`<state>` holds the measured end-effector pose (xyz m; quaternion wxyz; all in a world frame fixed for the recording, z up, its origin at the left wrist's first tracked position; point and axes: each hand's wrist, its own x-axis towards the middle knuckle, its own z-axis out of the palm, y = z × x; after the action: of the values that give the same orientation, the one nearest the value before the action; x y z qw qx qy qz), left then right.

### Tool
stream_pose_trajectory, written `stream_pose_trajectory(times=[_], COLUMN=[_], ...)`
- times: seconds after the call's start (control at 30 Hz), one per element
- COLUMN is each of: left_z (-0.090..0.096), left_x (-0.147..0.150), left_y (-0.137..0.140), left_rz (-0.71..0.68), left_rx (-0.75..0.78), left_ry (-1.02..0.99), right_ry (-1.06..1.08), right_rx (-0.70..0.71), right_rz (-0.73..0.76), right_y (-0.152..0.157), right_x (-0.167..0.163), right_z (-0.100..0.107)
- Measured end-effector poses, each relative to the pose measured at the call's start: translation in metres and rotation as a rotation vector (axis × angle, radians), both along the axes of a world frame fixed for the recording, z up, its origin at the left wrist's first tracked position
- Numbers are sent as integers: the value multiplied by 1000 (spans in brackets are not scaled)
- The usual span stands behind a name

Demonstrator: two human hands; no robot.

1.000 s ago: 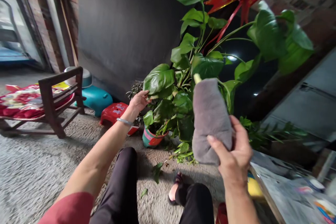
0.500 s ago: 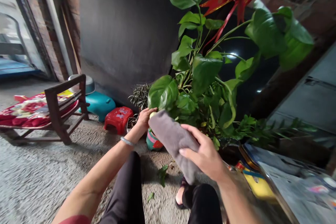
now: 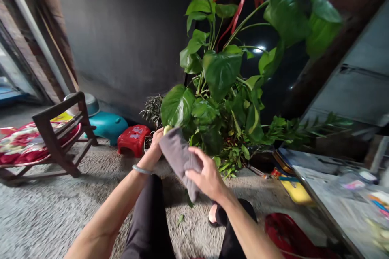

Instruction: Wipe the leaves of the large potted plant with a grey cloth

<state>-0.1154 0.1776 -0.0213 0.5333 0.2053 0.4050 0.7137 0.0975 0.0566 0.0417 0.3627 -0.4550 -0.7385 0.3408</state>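
Gripping grey cloth: right hand | cloth's far end hiding part of left hand | left grip: cannot tell

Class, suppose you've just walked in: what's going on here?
A person's right hand grips a gray cloth in front of a tall leafy plant. The left hand is at the cloth's upper end, partly hidden by it, just below a large glossy leaf. A red stool stands to the left, and a loose leaf lies on the floor.
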Motion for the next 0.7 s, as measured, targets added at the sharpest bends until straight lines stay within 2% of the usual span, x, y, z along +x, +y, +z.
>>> stream_pose_trajectory(times=[0.07, 0.13, 0.23, 0.3, 0.33, 0.4, 0.47, 0.57, 0.63, 0.7], left_z=[-1, -3, -4, -3, -3, -2, -2, -5, -8, -11], left_x=[-2, 0, 9, 14, 15, 14, 8, 1, 4, 17], left_y=[1, 4, 8, 8, 8, 4, -2, -14, -23, -32], left_rz=[29, 65, 75, 82, 83, 87, 96, 137, 148, 112], left_rx=[0, 10, 15, 13, 9, -2, -18, -80, -134, -137], left_ry=[-21, -52, -49, -32, -18, 20, 59, 90, 107, 119], right_ry=[57, 138, 227, 227, 209, 175, 190, 325, 470, 589], right_rx=[-95, -84, 174, 286, 271, 125, -66, -270, -388, -391], right_rz=[16, -5, -151, -260, -292, -291, -249, -237, -255, -322], right_y=[-23, -28, -4, 18, 25, 24, 3, -46, -70, -81], right_x=[20, 39, 54, 57, 58, 62, 71, 100, 125, 148], right_z=[-6, 8, 39, 46, 42, 21, -11, -51, -64, -69])
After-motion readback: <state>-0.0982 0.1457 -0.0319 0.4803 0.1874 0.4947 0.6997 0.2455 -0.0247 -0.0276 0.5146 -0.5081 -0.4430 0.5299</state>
